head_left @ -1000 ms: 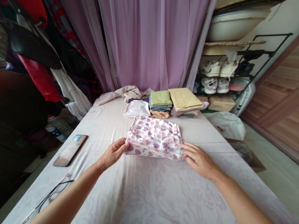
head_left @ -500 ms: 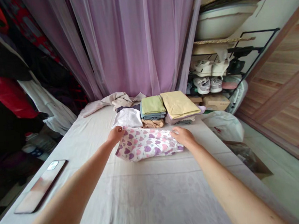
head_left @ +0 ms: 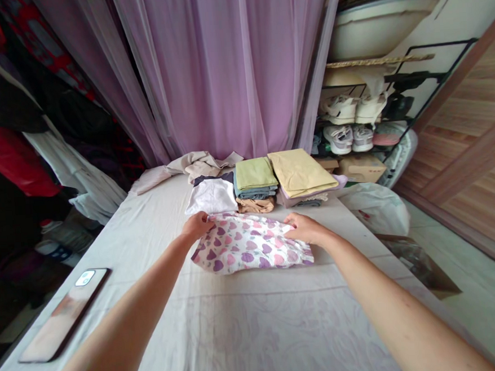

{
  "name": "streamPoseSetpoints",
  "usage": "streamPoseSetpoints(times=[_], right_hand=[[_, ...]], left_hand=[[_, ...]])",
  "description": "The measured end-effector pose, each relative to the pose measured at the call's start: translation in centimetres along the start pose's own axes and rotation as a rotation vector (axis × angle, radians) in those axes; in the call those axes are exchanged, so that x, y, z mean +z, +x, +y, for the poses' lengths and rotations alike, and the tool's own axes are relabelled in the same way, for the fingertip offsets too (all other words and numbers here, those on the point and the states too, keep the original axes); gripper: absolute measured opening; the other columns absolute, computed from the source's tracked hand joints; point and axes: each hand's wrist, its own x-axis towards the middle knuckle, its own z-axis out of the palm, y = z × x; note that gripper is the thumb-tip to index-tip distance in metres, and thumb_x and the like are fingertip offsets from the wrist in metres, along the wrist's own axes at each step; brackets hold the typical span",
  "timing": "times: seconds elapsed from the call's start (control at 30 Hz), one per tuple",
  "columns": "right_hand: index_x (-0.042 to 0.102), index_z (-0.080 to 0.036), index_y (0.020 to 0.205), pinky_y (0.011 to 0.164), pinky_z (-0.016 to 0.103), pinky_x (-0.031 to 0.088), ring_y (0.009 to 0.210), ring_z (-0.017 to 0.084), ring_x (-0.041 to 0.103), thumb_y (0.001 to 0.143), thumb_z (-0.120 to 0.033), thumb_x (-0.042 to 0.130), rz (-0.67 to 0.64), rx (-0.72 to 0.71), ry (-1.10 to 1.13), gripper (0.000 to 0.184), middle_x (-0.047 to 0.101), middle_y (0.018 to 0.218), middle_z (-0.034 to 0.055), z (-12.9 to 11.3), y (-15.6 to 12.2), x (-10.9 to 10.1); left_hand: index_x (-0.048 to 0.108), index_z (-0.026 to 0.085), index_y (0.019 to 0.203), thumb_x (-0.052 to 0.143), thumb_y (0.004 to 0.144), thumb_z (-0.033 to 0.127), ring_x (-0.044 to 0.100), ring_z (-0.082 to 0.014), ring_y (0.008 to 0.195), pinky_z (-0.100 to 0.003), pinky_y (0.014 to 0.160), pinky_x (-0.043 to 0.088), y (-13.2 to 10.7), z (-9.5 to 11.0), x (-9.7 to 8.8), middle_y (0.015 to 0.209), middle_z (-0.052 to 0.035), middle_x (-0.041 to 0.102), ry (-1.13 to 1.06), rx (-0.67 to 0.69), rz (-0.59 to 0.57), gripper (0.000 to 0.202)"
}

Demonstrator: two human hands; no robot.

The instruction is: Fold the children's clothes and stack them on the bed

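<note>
A white garment with purple and pink hearts lies spread as a folded strip on the sheet-covered surface. My left hand pinches its far left corner. At its far right edge, the fingers of my right hand are closed on the cloth. I cannot tell what kind of garment it is. Just beyond it are a folded white cloth, a stack topped by a green folded cloth, and another stack with a yellow folded cloth on top.
A phone lies face down near the left edge. Rumpled beige cloth lies at the back before a purple curtain. Hanging clothes crowd the left. On the right are a shoe rack, a plastic bag and a wooden door.
The heart-print garment's near right part has come slightly toward me and lies flatter. Both hands still grip its far edge. The view has shifted slightly.
</note>
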Motion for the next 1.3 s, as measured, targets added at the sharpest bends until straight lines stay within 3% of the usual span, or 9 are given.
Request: streamPoseSetpoints(times=[0.13, 0.27, 0.37, 0.47, 0.63, 0.77, 0.97, 1.17, 1.3], right_hand=[[0.073, -0.019, 0.087, 0.057, 0.024, 0.039, 0.063, 0.017, 0.059, 0.065, -0.024, 0.067, -0.054, -0.057, -0.093, 0.024, 0.069, 0.070, -0.0009, -2.1, -1.0, -2.3], [0.070, -0.021, 0.079, 0.066, 0.027, 0.042, 0.079, 0.021, 0.062, 0.071, -0.022, 0.061, 0.402, -0.376, -0.230, 0.012, 0.070, 0.084, 0.0033, -5.2, -1.9, -5.1], [0.066, -0.021, 0.086, 0.077, 0.030, 0.045, 0.089, 0.023, 0.062, 0.072, -0.013, 0.058, 0.590, -0.624, -0.308, 0.018, 0.070, 0.094, 0.0067, -6.1, -3.0, -4.7], [0.063, -0.022, 0.088, 0.085, 0.034, 0.046, 0.095, 0.024, 0.062, 0.070, -0.005, 0.054, 0.538, -0.741, -0.439, 0.025, 0.070, 0.102, 0.0078, -5.0, -5.0, -1.4], [0.062, -0.025, 0.091, 0.090, 0.039, 0.049, 0.106, 0.024, 0.063, 0.065, 0.001, 0.048, 0.389, -0.820, -0.464, 0.039, 0.070, 0.112, 0.0051, -1.1, -9.2, 5.0], [0.062, -0.026, 0.088, 0.093, 0.043, 0.051, 0.114, 0.025, 0.061, 0.071, -0.004, 0.046, 0.388, -0.782, -0.382, 0.032, 0.069, 0.117, 0.0040, 0.2, -11.2, 7.1], [0.066, -0.024, 0.097, 0.095, 0.042, 0.050, 0.109, 0.025, 0.064, 0.081, -0.019, 0.048, 0.371, -0.733, -0.178, 0.026, 0.071, 0.113, 0.0069, -0.5, -11.5, 6.7], [0.066, -0.021, 0.105, 0.077, 0.036, 0.051, 0.090, 0.025, 0.069, 0.090, -0.041, 0.043, 0.492, 0.011, -0.068, 0.034, 0.075, 0.097, 0.0110, -0.9, -8.0, 4.0], [0.068, -0.022, 0.098, 0.066, 0.031, 0.047, 0.079, 0.023, 0.069, 0.088, -0.048, 0.046, 0.374, 0.136, -0.025, 0.036, 0.075, 0.084, 0.0074, -1.0, -5.7, 4.1]], left_hand=[[0.064, 0.017, 0.092, 0.063, 0.072, 0.034, 0.062, -0.0175, 0.075, -0.024, 0.063, 0.043, -1.1, 0.2, -2.8, 0.081, -0.0009, 0.068, -0.145, 0.069, 0.002, 0.027], [0.064, 0.019, 0.092, 0.063, 0.074, 0.038, 0.063, -0.0162, 0.078, -0.024, 0.070, 0.047, -2.8, -0.1, -8.3, 0.083, 0.0005, 0.068, -0.426, 0.317, 0.099, 0.026], [0.063, 0.020, 0.093, 0.059, 0.079, 0.033, 0.064, -0.0164, 0.082, -0.026, 0.074, 0.048, -5.4, -1.2, -10.4, 0.088, 0.0003, 0.070, -0.330, 0.445, 0.242, 0.019], [0.062, 0.021, 0.093, 0.058, 0.075, 0.019, 0.066, -0.0193, 0.092, -0.032, 0.084, 0.050, -9.0, -3.7, -8.1, 0.095, -0.0020, 0.072, -0.161, 0.506, 0.319, 0.019], [0.063, 0.022, 0.091, 0.051, 0.068, 0.006, 0.068, -0.0229, 0.095, -0.040, 0.090, 0.049, -14.5, -8.6, -0.4, 0.095, -0.0051, 0.074, 0.050, 0.475, 0.235, 0.031], [0.063, 0.022, 0.094, 0.048, 0.070, 0.008, 0.064, -0.0242, 0.107, -0.044, 0.101, 0.044, -15.9, -9.8, 1.3, 0.109, -0.0077, 0.072, 0.045, 0.470, 0.202, 0.032], [0.065, 0.023, 0.087, 0.039, 0.065, 0.005, 0.065, -0.0198, 0.104, -0.045, 0.109, 0.037, -15.2, -9.4, -0.9, 0.103, -0.0028, 0.074, -0.003, 0.427, 0.061, 0.039], [0.067, 0.024, 0.100, 0.037, 0.082, 0.013, 0.068, -0.0209, 0.098, -0.036, 0.090, 0.052, -14.3, -7.1, -2.6, 0.104, -0.0043, 0.074, -0.089, 0.298, 0.147, 0.037], [0.067, 0.021, 0.110, 0.041, 0.092, 0.025, 0.065, -0.0231, 0.108, -0.038, 0.097, 0.049, -12.2, -3.4, -1.1, 0.114, -0.0086, 0.072, -0.012, 0.483, 0.090, 0.031]])
